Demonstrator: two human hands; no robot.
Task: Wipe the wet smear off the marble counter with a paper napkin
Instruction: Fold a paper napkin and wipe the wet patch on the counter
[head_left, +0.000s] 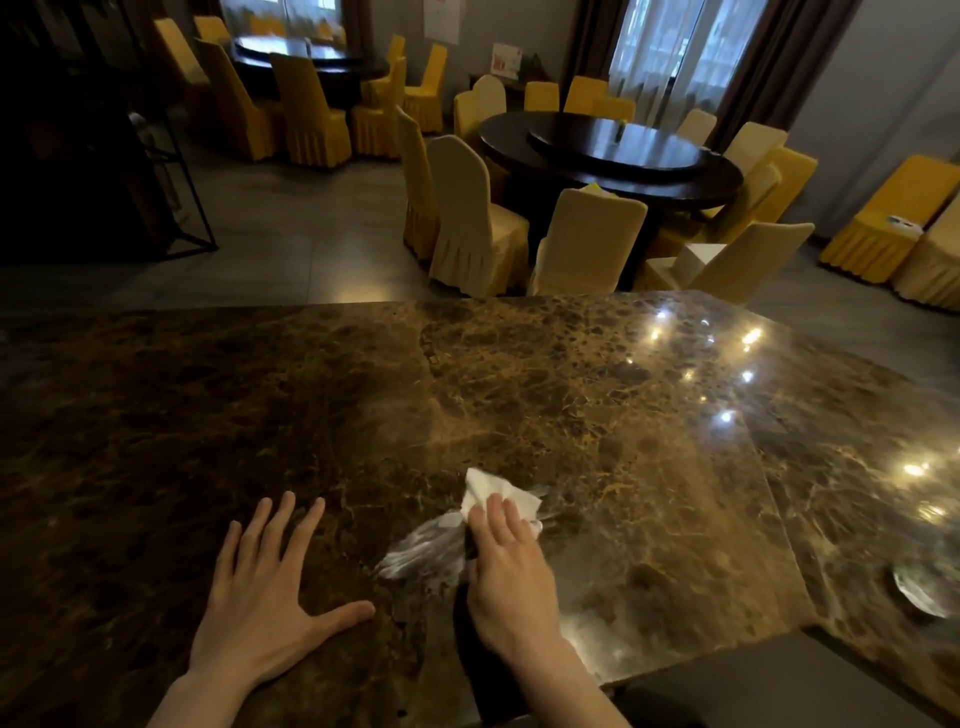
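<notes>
**Mid-wipe, smear only partly cleared**

While wiping is under way, noting scene largest first.

Marble counter (519, 395): brown, veined, glossy, fills lower half of view, ceiling lights reflected at right. Beyond it dining room with round dark tables (613, 150) and covered chairs (472, 218), irrelevant to task.

Wet smear (421, 551): whitish streaky patch on counter, near front edge, between the two hands, running from lower left up toward napkin. Touches right hand's inner side; part probably hidden under that hand (cannot tell how much).

Left hand (265, 587): palm flat on counter, fingers fully spread, thumb out toward smear, holding nothing. Looks like bracing only.

Right hand (509, 561): palm down, fingers extended and close together, pressing on paper napkin (493, 493), not curled round it. Flat press, no pinch seen.

Napkin: white, crumpled, sticks out past right fingertips on far side, lying on counter just beyond upper end of smear.

Step judged: wiping stroke in progress, task roughly midway, since streaks clearly remain.

Next move calls for: dragging napkin back toward body and left, across remaining streaks, with steady downward pressure; refolding to dry face if napkin soaks through (likely, thin paper). Left hand well placed, clear of stroke path, though thumb near smear's lower end.
</notes>
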